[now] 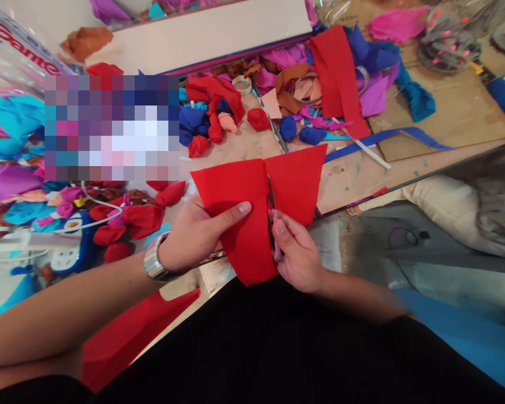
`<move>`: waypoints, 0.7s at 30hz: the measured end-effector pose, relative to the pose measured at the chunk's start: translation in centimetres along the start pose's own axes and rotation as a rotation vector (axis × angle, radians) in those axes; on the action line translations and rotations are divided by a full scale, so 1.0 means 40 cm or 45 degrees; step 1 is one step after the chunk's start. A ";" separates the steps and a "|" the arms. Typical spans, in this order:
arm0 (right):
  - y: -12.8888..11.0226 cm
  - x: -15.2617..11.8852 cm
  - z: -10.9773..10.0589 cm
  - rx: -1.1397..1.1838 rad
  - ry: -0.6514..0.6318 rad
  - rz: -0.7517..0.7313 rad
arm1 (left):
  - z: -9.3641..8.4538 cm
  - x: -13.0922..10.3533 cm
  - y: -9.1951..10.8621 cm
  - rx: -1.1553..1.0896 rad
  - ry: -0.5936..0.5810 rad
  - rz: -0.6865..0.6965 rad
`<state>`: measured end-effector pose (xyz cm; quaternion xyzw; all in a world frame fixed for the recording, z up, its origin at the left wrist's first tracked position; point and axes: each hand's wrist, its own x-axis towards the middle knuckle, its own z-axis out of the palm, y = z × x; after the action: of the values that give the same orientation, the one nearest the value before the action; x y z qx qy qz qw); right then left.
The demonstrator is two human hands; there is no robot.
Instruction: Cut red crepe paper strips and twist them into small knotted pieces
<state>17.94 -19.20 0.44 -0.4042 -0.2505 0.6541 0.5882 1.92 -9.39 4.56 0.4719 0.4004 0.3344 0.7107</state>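
A sheet of red crepe paper (244, 241) is held up over my lap, with a slit running down from its far edge. My left hand (197, 224), with a watch (155, 258) at the wrist, pinches its left part, thumb on top and fingers hidden beneath. In the slit sits a pair of scissors (276, 238) with pinkish handles, the blades pointing away from me. My right hand (298, 247) is closed round the handles. To the right of the blades the other part of the paper (297, 185) stands off at an angle.
Red, blue and orange crepe paper pieces (206, 112) cover the table, with tape rolls (241, 84) among them. A blue paper strip (387, 137) lies near the edge. At left are a power strip (67, 255) and cables. More red paper (143, 336) is beneath my left arm.
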 end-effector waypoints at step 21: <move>0.008 0.003 0.002 -0.012 0.047 -0.006 | 0.005 -0.001 -0.002 0.022 0.023 0.008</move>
<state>17.68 -19.12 0.20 -0.4182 -0.2437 0.6440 0.5924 2.11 -9.52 4.56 0.4763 0.4080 0.3375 0.7020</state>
